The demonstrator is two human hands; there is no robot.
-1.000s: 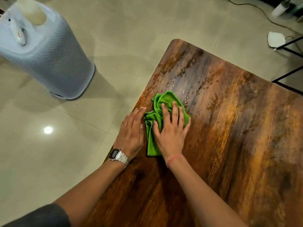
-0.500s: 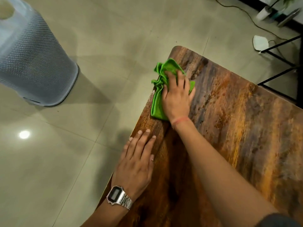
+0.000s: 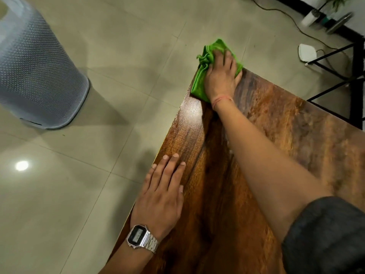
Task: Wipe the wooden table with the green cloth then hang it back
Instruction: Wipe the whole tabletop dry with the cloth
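Right hand (image 3: 221, 80): fingers spread flat, pressing down on the cloth, not curled round it.
Cloth (image 3: 199, 84): green, bunched under those fingers at the tabletop's (image 3: 266, 155) far corner (part hangs past the edge).
Left hand (image 3: 161, 192): fingers straight, flat on the near left edge, well apart from the cloth.
Left wrist: silver watch (image 3: 141, 237).

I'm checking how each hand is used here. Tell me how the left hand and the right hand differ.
The left hand rests flat on bare wood at the near edge; the right hand presses the green cloth at the wooden table's far corner. The left wrist wears a metal watch, the right a thin red band. Both have their fingers straight.
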